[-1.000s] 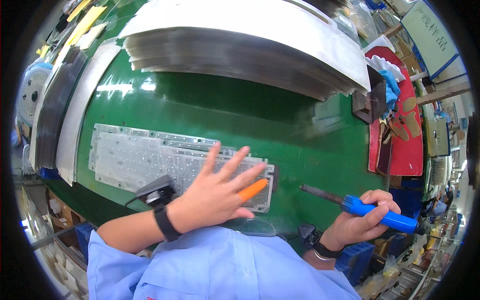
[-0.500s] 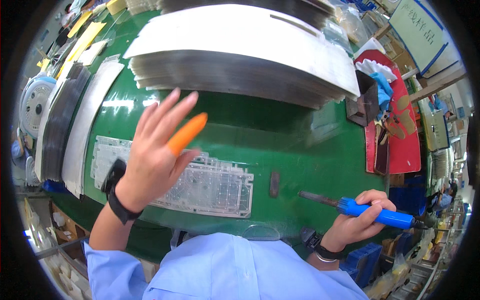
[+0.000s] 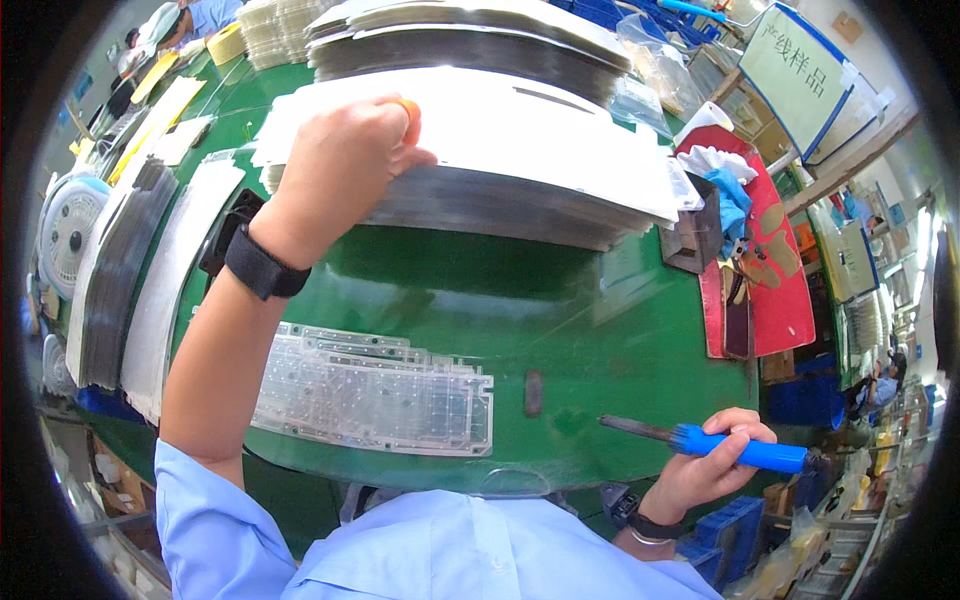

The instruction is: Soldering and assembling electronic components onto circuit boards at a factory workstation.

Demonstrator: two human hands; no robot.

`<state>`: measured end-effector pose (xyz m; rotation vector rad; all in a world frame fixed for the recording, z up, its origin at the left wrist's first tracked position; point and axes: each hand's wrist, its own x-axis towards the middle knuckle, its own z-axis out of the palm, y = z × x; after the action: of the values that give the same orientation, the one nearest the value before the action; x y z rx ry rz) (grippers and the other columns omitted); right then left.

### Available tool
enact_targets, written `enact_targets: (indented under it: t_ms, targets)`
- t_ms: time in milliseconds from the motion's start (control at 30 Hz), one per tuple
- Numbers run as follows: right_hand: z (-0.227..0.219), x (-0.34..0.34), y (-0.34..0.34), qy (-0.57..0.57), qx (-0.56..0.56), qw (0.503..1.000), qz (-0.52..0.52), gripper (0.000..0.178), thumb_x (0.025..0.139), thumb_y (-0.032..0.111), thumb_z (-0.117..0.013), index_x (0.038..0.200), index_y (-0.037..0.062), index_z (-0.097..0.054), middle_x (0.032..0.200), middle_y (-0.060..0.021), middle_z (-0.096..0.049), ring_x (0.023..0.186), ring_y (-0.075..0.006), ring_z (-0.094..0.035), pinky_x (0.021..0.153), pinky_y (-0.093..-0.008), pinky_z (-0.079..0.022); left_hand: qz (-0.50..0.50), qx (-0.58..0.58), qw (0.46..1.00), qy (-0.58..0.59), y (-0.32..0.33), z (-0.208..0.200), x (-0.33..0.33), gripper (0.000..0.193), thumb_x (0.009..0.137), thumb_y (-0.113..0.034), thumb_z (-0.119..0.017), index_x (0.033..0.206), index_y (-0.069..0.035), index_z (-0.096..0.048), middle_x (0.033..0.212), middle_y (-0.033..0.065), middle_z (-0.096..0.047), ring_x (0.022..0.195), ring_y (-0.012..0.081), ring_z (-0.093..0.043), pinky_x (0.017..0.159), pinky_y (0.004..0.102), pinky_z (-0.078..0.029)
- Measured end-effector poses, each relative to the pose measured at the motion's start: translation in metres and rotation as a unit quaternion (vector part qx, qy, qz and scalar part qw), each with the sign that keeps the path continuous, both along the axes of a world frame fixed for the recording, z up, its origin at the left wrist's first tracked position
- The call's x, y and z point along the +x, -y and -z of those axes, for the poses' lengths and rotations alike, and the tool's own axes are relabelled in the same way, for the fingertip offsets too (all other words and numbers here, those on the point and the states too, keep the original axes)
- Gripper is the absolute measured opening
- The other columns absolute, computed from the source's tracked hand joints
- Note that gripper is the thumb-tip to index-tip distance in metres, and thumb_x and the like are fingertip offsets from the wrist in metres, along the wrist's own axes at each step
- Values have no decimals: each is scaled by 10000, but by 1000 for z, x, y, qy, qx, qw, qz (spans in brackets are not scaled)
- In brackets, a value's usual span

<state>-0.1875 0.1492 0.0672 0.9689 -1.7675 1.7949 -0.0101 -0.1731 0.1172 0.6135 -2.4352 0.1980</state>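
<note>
Sheet stack point(image 3: 540, 150) lies beyond the translucent panel point(image 3: 380, 400), long axis left to right; the left hand point(image 3: 348, 150) is nearer, over its left end.
Nearest, the right hand point(image 3: 705, 470) wraps a blue-handled tool point(image 3: 692, 440); farther, the left hand's fingers curl, any hold impossible to tell; behind stands a second stack point(image 3: 460, 55).

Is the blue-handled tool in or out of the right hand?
In it: the right hand is curled around the blue-handled tool, whose dark shaft sticks out leftward.
</note>
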Motion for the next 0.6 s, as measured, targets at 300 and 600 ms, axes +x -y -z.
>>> enact_targets:
  t_ms: [300, 600]
  targets:
    - [1, -6, 2, 4, -2, 1000, 25, 214, 911, 246, -467, 858, 69, -359, 651, -66, -408, 611, -146, -391, 557, -275, -304, 60, -96, 993, -16, -67, -2, 60, 208, 668, -70, -667, 872, -33, -656, 873, 96, -653, 775, 255, -629, 713, 358, -511]
    - [-1, 3, 25, -20, 48, 999, 2, 241, 913, 269, -457, 841, 65, -350, 644, -70, -420, 593, -145, -391, 560, -280, -313, -41, 76, 986, 140, -170, 111, 147, 232, 746, -128, -665, 917, 29, -658, 1030, 130, -638, 972, 280, -619, 855, 411, -484]
